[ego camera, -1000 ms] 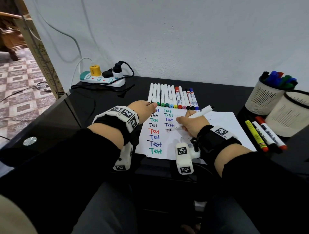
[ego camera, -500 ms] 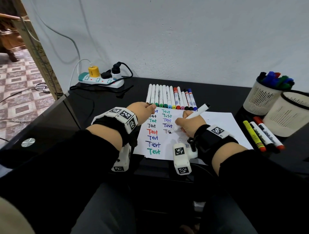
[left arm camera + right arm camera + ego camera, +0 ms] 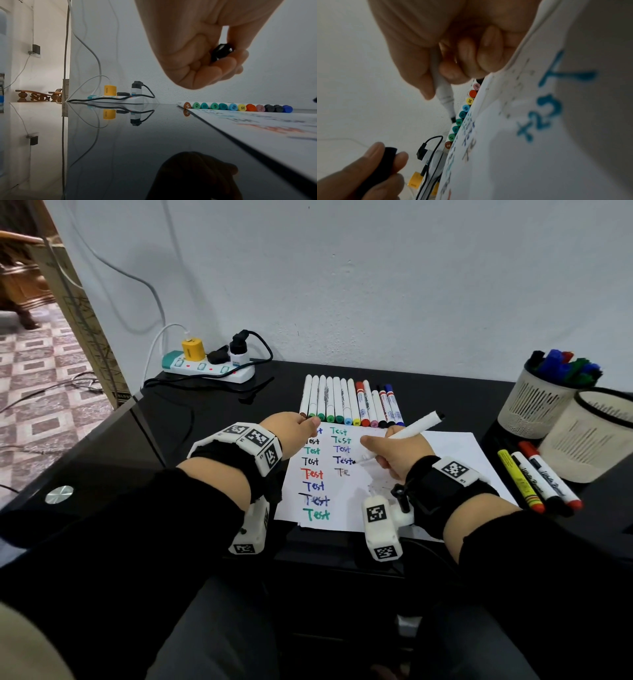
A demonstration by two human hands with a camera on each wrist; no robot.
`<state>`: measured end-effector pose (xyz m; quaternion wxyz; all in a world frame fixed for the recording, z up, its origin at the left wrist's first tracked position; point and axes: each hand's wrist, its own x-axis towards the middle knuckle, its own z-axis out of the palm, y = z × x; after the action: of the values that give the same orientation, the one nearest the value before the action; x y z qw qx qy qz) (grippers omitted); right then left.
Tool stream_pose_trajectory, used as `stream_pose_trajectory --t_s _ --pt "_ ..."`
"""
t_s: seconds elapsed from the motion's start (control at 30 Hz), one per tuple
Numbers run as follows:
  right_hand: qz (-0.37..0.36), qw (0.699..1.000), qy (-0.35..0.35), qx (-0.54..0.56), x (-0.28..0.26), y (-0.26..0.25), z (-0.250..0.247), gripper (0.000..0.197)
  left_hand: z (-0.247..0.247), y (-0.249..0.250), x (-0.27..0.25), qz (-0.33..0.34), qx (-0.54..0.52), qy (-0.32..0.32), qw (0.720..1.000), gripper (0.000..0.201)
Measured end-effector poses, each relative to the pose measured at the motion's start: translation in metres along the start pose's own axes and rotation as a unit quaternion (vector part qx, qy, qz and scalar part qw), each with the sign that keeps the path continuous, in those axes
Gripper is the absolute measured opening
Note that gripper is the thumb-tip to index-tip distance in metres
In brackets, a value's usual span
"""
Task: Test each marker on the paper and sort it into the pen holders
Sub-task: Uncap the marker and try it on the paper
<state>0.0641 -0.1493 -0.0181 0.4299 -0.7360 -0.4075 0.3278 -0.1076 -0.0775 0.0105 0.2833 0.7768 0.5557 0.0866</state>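
Observation:
My right hand [image 3: 387,455] grips a white marker [image 3: 407,431] with a black end, its tip just above the paper [image 3: 455,453] beside a faint unfinished "Te". The same white marker [image 3: 444,97] shows its dark tip lifted off the sheet in the right wrist view. My left hand [image 3: 298,428] hovers at the paper's top left corner and pinches a black cap [image 3: 221,52] between thumb and fingers. A row of capped markers [image 3: 349,402] lies behind the paper. Two white mesh pen holders stand at the right: the far holder [image 3: 534,405] is full of markers, the near holder [image 3: 596,440] shows none.
Three markers, yellow, black and red [image 3: 537,481], lie on the black table [image 3: 205,446] right of the paper. A power strip [image 3: 209,368] with plugs and cables sits at the back left against the wall. The table's left edge drops to a tiled floor.
The right hand has raised the marker's tip off the faint "Te" and shifted it slightly up the sheet. The left hand stays put with the cap.

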Motion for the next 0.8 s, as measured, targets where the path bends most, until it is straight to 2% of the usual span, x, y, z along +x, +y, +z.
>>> stream_pose_trajectory --t_s 0.37,0.8 --pt "-0.021 0.998 -0.002 -0.053 0.0013 0.0049 0.0037 0.039 -0.0003 -0.0013 0.0014 0.001 -0.002 0.001 1.0 0.038" --pt "-0.008 0.999 -0.012 -0.046 0.0023 0.0064 0.0026 0.039 0.0008 0.0022 -0.0006 0.004 0.009 -0.001 1.0 0.045"
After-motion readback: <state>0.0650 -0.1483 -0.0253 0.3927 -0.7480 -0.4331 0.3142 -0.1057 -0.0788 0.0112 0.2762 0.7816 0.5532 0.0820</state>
